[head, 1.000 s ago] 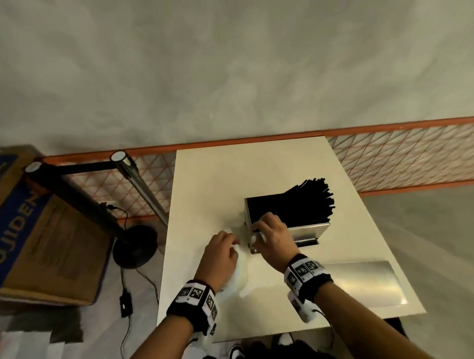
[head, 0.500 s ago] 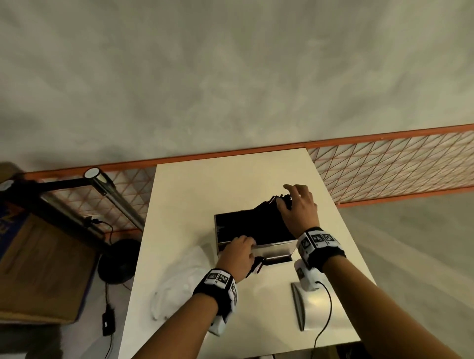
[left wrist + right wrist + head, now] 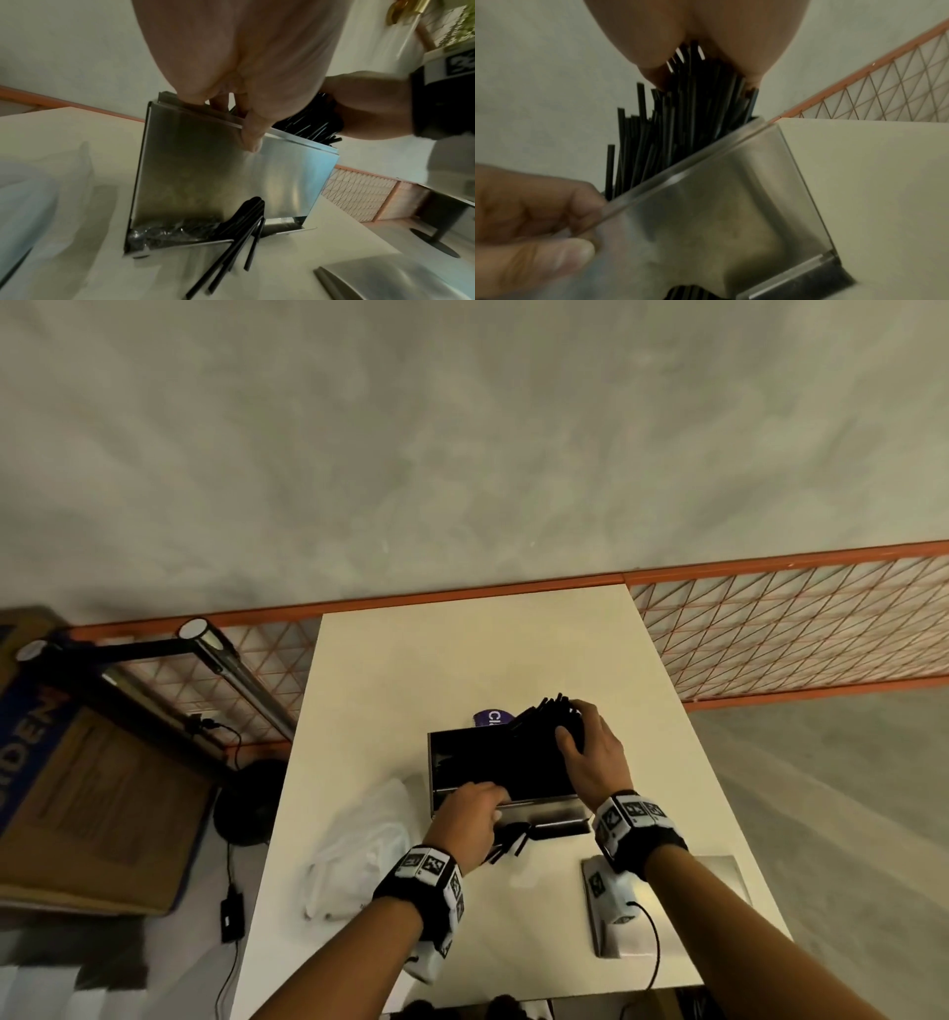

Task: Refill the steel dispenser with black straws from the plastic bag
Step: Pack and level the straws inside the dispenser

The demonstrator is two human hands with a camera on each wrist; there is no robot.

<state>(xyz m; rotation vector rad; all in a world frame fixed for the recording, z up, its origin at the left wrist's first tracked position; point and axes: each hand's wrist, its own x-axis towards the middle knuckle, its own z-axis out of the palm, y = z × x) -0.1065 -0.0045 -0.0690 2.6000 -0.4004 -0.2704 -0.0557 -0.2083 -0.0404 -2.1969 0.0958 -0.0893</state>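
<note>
Head view sets the open-topped rectangular brushed-steel dispenser (image 3: 506, 806) near the middle of the cream rectangular table (image 3: 462, 660); every place below is given from that dispenser. A thick bundle of thin black plastic straws (image 3: 544, 716) leans out of its top at the right end, tilted rather than upright. The right hand (image 3: 590, 752) is curled around the upper part of that bundle, thumb on the near side. The left hand (image 3: 470, 819) grips the top edge of the dispenser's front wall near its left end, fingers hooked inside and thumb pressed on the outside face. From the left wrist view, a few loose black straws (image 3: 231, 249) stick out of the slot at the dispenser's base and fan onto the table in front of it. Just left of the dispenser lies a crumpled clear plastic bag (image 3: 359, 855). In front and to the right lies a flat brushed-steel lid (image 3: 719, 906). Behind the dispenser a purple label (image 3: 490, 717) peeks over its back edge. Beyond the table runs an orange wire-mesh fence (image 3: 796, 629).
</note>
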